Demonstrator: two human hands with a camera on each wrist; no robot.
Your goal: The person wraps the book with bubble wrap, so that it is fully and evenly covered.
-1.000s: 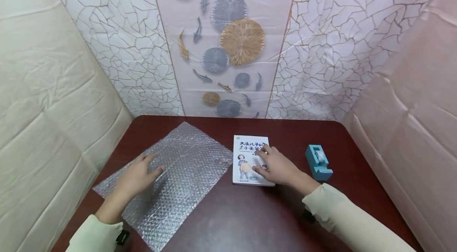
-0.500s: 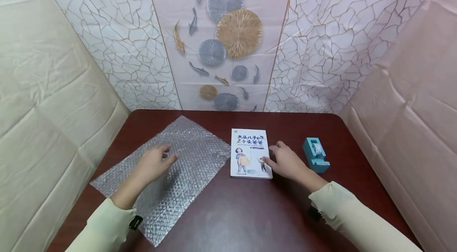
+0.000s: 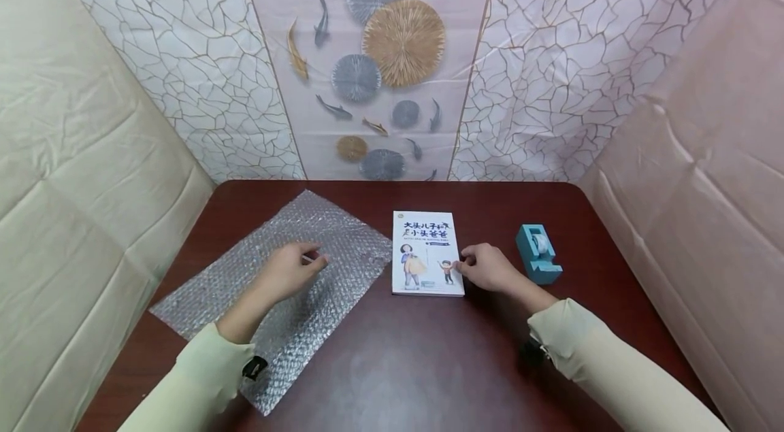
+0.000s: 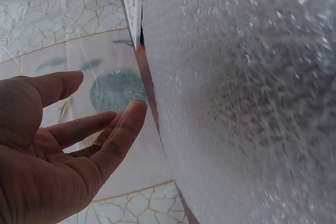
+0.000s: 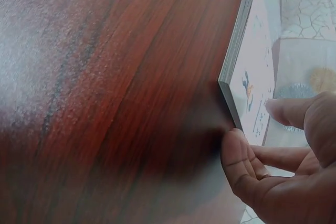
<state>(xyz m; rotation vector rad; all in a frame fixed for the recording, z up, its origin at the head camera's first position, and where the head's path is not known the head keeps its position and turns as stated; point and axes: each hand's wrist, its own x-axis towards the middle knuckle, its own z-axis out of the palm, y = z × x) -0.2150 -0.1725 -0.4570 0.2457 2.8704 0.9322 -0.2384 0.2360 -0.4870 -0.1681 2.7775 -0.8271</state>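
A white book (image 3: 422,228) with a cartoon cover lies flat on the table, right of a sheet of clear bubble wrap (image 3: 339,231). My right hand (image 3: 488,269) is at the book's right edge. In the right wrist view the thumb of that hand (image 5: 299,161) is on the cover and curled fingers meet the side of the book (image 5: 252,77). Above the bubble wrap hovers my left hand (image 3: 284,272), holding nothing. The left wrist view shows this hand (image 4: 68,150) with loosely bent, parted fingers beside the bubble wrap (image 4: 236,77).
A teal tape dispenser (image 3: 539,255) stands on the right part of the dark red table (image 3: 392,364), beyond my right forearm. Patterned cloth (image 3: 551,78) hangs behind the table, and quilted cream panels (image 3: 86,146) flank both sides.
My right hand has moved off the middle of the cover to the book's right edge and taken hold there. My left hand has shifted rightward over the bubble wrap.
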